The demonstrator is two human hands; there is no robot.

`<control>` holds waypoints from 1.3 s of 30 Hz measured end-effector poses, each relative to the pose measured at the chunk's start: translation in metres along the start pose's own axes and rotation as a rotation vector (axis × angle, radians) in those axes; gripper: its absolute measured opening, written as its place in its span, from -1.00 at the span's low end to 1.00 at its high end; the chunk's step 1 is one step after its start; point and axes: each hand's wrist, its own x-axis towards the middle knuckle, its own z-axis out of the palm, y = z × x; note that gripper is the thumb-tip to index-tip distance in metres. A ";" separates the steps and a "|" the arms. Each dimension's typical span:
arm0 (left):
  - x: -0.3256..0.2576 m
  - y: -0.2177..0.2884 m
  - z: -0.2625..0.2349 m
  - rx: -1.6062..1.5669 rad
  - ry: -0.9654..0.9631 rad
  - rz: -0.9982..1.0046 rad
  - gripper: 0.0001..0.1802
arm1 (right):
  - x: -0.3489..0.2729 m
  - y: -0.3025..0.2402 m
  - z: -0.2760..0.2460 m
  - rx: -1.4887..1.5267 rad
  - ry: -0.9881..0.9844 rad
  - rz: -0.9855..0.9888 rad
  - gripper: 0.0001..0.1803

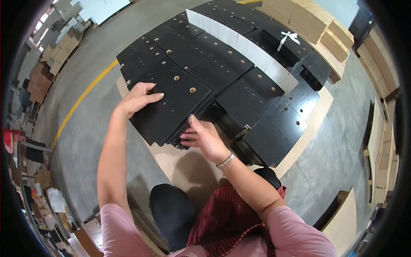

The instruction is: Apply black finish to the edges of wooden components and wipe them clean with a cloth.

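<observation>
In front of me lies a low stack of black wood-grain panels (156, 113) with drilled round holes. My left hand (139, 99) is at the left edge of its top panel, thumb stretched over the surface and the index finger apart from it. The other left fingers are partly hidden. At the near right side of the same stack is my right hand (205, 139), fingers spread and thumb raised, close to the layered panel edges. Whether its fingertips touch them I cannot tell. Neither hand visibly grips a panel.
More stacks of black panels (274, 128) adjoin on a brown base board (323, 103). A long white strip (239, 45) stands across them, near a bundle tied with white ribbon (289, 38). Cardboard packs (299, 17) lie at far right. A yellow line (81, 100) crosses the floor at left.
</observation>
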 end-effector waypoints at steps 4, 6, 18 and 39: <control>-0.002 0.006 0.013 -0.053 0.020 0.000 -0.71 | 0.001 -0.007 0.003 -0.012 0.006 0.027 -0.18; -0.004 0.008 0.016 -0.182 0.028 -0.001 -0.65 | 0.006 -0.003 0.001 0.030 0.017 0.023 -0.21; -0.015 0.009 0.041 -0.217 0.086 0.098 -0.70 | -0.013 -0.016 0.007 0.184 -0.043 0.086 -0.11; -0.108 -0.105 0.203 -0.076 -0.157 -0.160 -0.36 | -0.142 0.135 -0.040 0.382 0.308 0.466 -0.44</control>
